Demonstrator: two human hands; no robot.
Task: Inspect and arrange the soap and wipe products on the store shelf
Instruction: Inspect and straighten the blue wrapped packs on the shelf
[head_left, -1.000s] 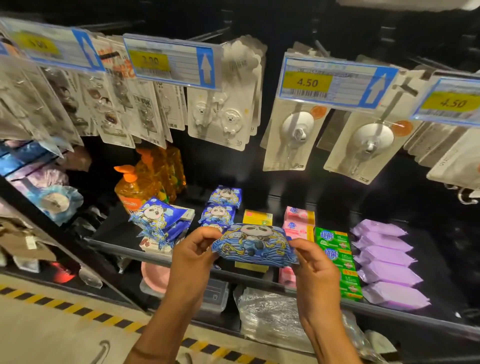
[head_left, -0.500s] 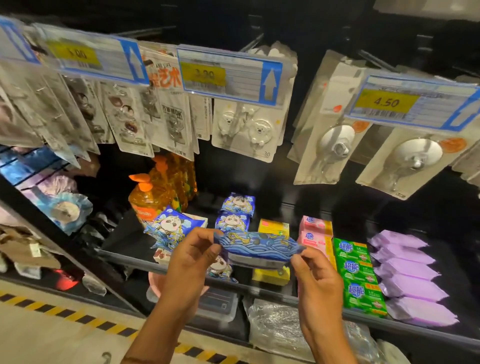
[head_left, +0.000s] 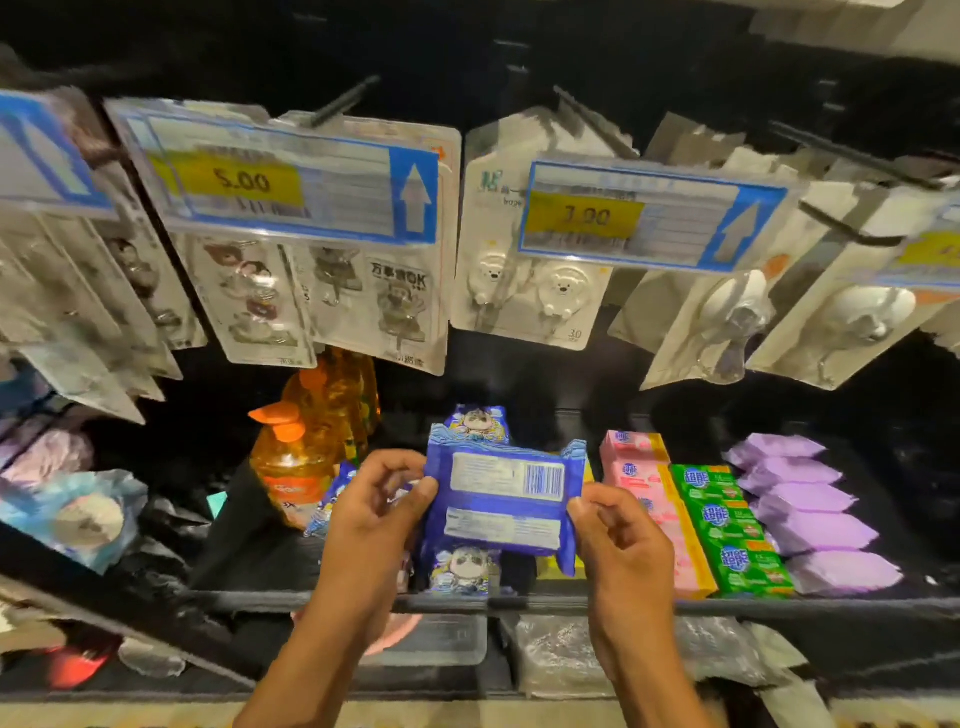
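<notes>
left hand (head_left: 379, 499): curled and pinching the left edge of the wipe pack, thumb on the side facing me, the other fingers bent in around it

right hand (head_left: 623, 540): same deal on the other side, thumb and bent fingers pinching the pack's right edge low down near the corner

wipe pack (head_left: 504, 499): blue, up in the air between both hands, just above the shelf's front. The back is turned to me, so you get the white text panels and a barcode near the right-hand end

more wipe packs: one with the cartoon face lies right under the held one (head_left: 462, 569), and another sits behind it, past the fingertips (head_left: 475, 423)

pink soap boxes (head_left: 636, 467): a row just beyond the right hand, running front to back

green soap boxes (head_left: 727, 525): touching the pink row on its far side from the right hand

purple packs (head_left: 810, 514): a row further out again, beside the green ones

orange bottle (head_left: 293, 462): pump top, stands out past the left hand, with more bottles lined up behind it

shelf (head_left: 779, 605): dark, its front lip runs under both wrists

price tags (head_left: 280, 182): blue and yellow, hanging well above the hands; print's kinda blurry
</notes>
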